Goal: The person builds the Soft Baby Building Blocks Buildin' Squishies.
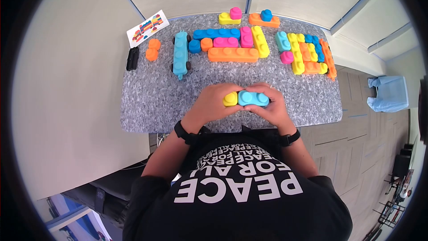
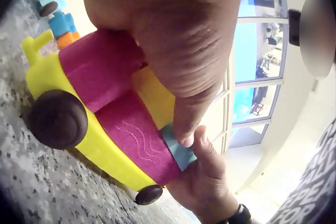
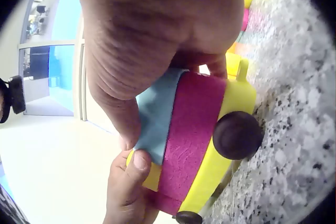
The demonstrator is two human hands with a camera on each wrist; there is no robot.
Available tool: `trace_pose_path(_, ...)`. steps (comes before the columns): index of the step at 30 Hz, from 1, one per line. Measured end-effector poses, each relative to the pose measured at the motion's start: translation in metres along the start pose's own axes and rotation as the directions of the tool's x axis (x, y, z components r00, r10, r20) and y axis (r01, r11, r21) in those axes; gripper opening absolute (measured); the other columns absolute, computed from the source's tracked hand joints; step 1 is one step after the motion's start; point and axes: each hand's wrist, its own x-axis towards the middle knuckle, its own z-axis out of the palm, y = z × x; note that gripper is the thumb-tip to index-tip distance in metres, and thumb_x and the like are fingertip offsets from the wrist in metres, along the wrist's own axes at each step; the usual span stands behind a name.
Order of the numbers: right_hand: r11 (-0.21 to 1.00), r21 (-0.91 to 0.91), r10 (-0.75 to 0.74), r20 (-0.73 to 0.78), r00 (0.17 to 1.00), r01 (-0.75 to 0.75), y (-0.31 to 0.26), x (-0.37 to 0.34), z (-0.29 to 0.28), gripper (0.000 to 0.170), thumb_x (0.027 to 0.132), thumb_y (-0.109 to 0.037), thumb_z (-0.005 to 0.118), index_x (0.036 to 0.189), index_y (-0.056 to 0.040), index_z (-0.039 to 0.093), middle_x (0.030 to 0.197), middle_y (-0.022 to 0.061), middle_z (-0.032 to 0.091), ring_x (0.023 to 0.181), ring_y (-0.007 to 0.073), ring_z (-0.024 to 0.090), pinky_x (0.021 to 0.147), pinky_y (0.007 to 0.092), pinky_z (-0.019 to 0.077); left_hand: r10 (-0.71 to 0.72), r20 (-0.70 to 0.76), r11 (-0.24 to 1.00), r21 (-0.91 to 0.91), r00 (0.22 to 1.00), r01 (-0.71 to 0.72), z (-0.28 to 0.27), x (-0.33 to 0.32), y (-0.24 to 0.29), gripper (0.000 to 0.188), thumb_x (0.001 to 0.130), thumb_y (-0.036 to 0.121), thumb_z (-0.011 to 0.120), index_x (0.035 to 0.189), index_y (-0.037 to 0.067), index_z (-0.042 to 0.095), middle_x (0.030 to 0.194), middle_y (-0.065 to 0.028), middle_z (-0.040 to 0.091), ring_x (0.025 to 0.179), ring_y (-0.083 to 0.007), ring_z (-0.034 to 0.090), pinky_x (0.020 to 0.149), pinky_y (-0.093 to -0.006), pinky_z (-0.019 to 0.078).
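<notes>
Yellow wheeled base [image 2: 107, 148] carries stacked blocks [image 2: 135, 136] held between fingers [image 2: 192, 116].

Right grip [image 3: 163, 29] on blue block [image 3: 159, 111], yellow wheeled base [image 3: 207, 171]

The card [image 1: 148, 28] lies at the back left of the table [image 1: 154, 100], the cart [image 1: 180, 53] to its right, one bunch of blocks [image 1: 233, 55] in the middle, another bunch [image 1: 297, 58] far right, and the toy car [image 2: 136, 134] in front, between left hand [image 1: 211, 104] and right hand [image 1: 275, 107].
</notes>
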Motion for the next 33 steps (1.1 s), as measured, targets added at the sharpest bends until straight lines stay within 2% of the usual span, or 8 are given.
trace_pose_path(15,0.996,0.030,-0.079,-0.037,0.996,0.081,0.021,-0.003,0.006,0.053,0.086,-0.010,0.102,0.134,-0.0054,0.080,0.130,0.0132,0.080,0.119,0.0279,0.078,0.106,0.0413,0.0596,-0.029,0.003,1.000,0.004,1.000,0.029,0.004,-0.001,-0.001,0.051,0.086,0.027,0.101,0.129,0.009,0.081,0.120,-0.0142,0.085,0.109,-0.0379,0.083,0.095,-0.0444,0.0648)
trace_pose_path(18,0.996,0.017,-0.082,-0.002,0.997,0.082,0.014,-0.002,0.002,0.061,0.093,-0.022,0.098,0.146,-0.0031,0.074,0.136,0.0144,0.078,0.126,0.0285,0.075,0.110,0.0430,0.0577,-0.029,0.048,0.999,-0.013,0.998,0.029,-0.007,-0.001,0.003,0.053,0.086,0.027,0.101,0.132,0.009,0.081,0.127,-0.0135,0.085,0.115,-0.0337,0.083,0.099,-0.0442,0.0640)
trace_pose_path(21,0.983,0.183,-0.012,-0.102,0.995,0.031,0.014,-0.012,0.003,0.073,0.101,-0.041,0.091,0.156,-0.0005,0.066,0.144,0.0156,0.076,0.135,0.0283,0.071,0.115,0.0447,0.0544,0.024,-0.119,0.998,-0.050,0.993,-0.030,-0.034,0.003,-0.009,0.054,0.088,0.028,0.100,0.134,0.008,0.080,0.137,-0.0117,0.084,0.119,-0.0283,0.082,0.103,-0.0441,0.0632)
trace_pose_path(23,0.981,0.194,-0.001,-0.127,0.992,0.026,0.019,-0.017,-0.004,0.078,0.103,-0.050,0.087,0.158,0.0002,0.063,0.149,0.0159,0.074,0.138,0.0273,0.069,0.117,0.0442,0.0526,-0.085,-0.309,0.995,0.028,0.947,0.098,-0.070,0.015,-0.021,0.052,0.092,0.028,0.098,0.136,0.007,0.080,0.140,-0.0108,0.083,0.123,-0.0265,0.081,0.105,-0.0450,0.0630)
trace_pose_path(25,0.979,0.205,0.027,-0.154,0.988,0.006,0.025,-0.023,-0.012,0.080,0.105,-0.054,0.084,0.159,0.0005,0.063,0.151,0.0160,0.073,0.139,0.0265,0.068,0.118,0.0436,0.0515,-0.187,-0.497,0.964,0.075,0.847,0.257,-0.112,0.028,-0.053,0.054,0.093,0.026,0.096,0.142,0.010,0.077,0.142,-0.0180,0.079,0.131,-0.0329,0.077,0.112,-0.0486,0.0600)
trace_pose_path(27,0.976,0.218,0.068,-0.181,0.981,-0.028,0.032,-0.029,-0.016,0.080,0.105,-0.055,0.084,0.159,0.0004,0.063,0.152,0.0160,0.072,0.137,0.0260,0.069,0.118,0.0429,0.0511,0.123,-0.436,0.739,0.640,0.892,0.211,-0.164,0.033,-0.104,0.054,0.096,0.023,0.092,0.146,0.013,0.076,0.154,-0.0196,0.072,0.140,-0.0390,0.070,0.114,-0.0529,0.0595)
trace_pose_path(30,0.970,0.240,0.092,-0.181,0.979,-0.047,0.038,-0.032,-0.020,0.073,0.108,-0.050,0.083,0.157,0.0009,0.065,0.151,0.0146,0.073,0.134,0.0242,0.069,0.114,0.0403,0.0526,-0.246,-0.400,0.512,0.720,0.883,0.469,-0.198,0.030,-0.161,0.055,0.096,0.019,0.090,0.149,0.019,0.076,0.164,-0.0207,0.063,0.145,-0.0435,0.066,0.117,-0.0574,0.0590)
trace_pose_path(33,0.972,0.235,0.066,-0.162,0.985,-0.027,0.030,-0.030,-0.018,0.065,0.110,-0.043,0.082,0.154,0.0014,0.067,0.147,0.0130,0.074,0.131,0.0224,0.069,0.111,0.0381,0.0540,-0.513,-0.261,0.532,0.652,0.818,0.541,-0.215,0.031,-0.195,0.055,0.095,0.017,0.088,0.148,0.023,0.078,0.164,-0.0204,0.061,0.144,-0.0452,0.066,0.119,-0.0566,0.0582)
